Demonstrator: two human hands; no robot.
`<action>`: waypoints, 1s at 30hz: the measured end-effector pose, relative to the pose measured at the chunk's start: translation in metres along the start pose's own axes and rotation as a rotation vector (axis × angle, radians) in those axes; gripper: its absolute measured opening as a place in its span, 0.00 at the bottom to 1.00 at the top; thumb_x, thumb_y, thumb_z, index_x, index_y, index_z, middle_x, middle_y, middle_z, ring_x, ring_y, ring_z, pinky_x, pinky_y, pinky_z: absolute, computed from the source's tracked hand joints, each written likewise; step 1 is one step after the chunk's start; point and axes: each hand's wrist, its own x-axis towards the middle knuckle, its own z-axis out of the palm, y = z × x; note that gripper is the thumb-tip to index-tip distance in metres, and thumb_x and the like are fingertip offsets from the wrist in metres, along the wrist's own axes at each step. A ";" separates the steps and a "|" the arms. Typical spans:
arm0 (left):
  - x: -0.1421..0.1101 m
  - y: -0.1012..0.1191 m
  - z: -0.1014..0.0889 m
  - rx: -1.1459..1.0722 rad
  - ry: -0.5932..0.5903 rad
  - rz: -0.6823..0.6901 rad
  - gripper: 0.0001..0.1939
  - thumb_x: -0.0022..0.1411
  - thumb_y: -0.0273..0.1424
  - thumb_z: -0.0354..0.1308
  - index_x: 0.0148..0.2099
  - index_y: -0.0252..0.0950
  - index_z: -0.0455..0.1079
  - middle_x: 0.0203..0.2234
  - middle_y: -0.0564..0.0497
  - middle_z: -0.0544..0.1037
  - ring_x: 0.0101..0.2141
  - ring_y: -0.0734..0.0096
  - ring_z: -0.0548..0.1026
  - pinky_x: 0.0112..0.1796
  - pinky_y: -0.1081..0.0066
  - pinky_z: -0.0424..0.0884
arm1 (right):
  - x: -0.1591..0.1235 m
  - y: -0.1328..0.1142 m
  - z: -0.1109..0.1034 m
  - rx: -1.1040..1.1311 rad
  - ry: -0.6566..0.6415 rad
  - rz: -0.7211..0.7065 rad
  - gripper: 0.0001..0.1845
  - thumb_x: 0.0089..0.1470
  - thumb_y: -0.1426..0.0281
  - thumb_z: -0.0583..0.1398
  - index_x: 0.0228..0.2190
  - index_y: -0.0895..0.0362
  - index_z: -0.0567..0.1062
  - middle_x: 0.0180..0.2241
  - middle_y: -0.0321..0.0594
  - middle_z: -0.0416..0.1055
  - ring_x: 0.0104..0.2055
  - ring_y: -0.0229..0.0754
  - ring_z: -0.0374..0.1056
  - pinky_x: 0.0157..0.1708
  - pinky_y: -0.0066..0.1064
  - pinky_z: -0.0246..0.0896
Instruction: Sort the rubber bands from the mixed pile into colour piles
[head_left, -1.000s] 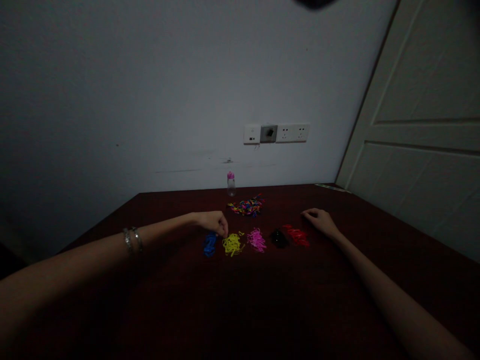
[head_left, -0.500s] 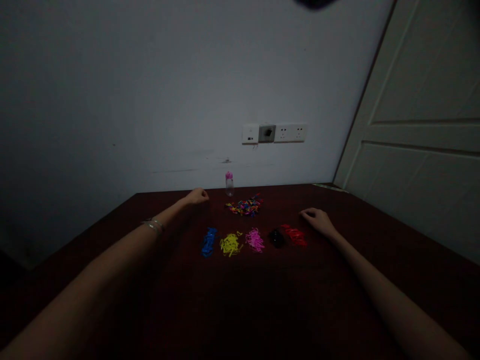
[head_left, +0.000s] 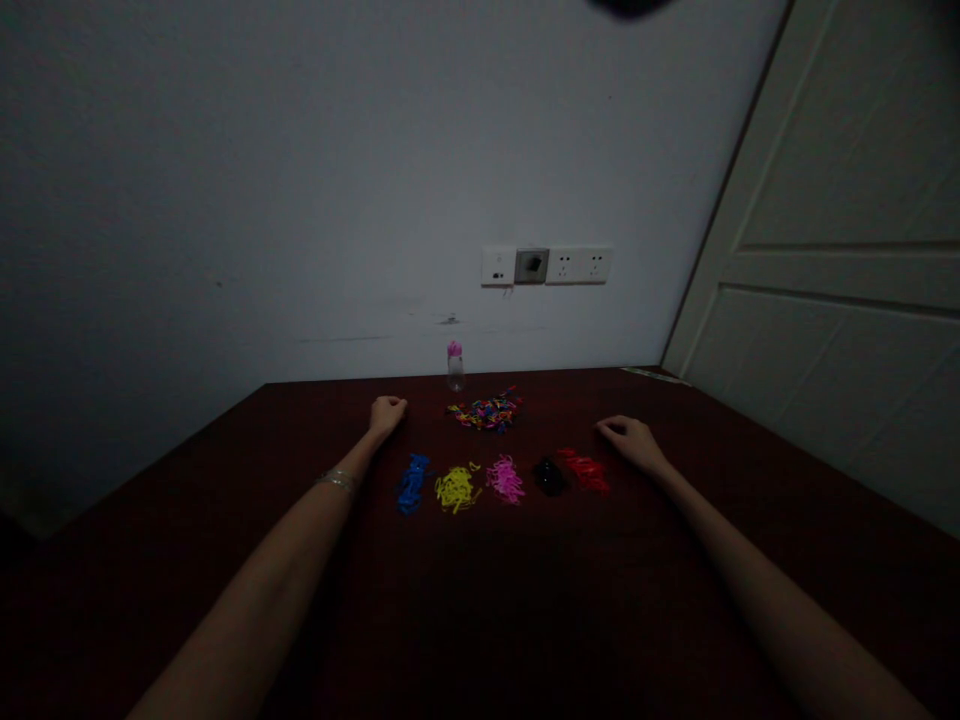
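Observation:
On a dark red table [head_left: 465, 600] lie sorted little piles of rubber bands in a row: blue [head_left: 412, 482], yellow [head_left: 454, 488], pink [head_left: 505, 479], black [head_left: 549, 476] and red [head_left: 584, 470]. Behind them sits a mixed-colour pile [head_left: 484, 411]. My left hand [head_left: 388, 413] rests on the table left of the mixed pile, fingers curled closed; nothing shows in them. My right hand [head_left: 630, 441] lies loosely curled on the table just right of the red pile, not touching it.
A small clear bottle with a pink cap [head_left: 454, 365] stands at the table's back edge by the wall. Wall sockets [head_left: 546, 266] are above it. A white door [head_left: 840, 260] is at the right. The room is dim.
My left hand left the yellow and blue piles, swung back towards the far edge, then settled on the table left of the mixed pile. The right hand stayed put.

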 end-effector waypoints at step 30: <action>-0.015 -0.003 -0.007 -0.120 0.040 0.062 0.14 0.50 0.34 0.50 0.29 0.32 0.74 0.20 0.50 0.75 0.25 0.70 0.72 0.28 0.75 0.63 | 0.052 -0.105 0.084 0.158 -0.369 -0.215 0.10 0.39 0.78 0.59 0.29 0.59 0.74 0.27 0.36 0.72 0.29 0.35 0.67 0.29 0.23 0.59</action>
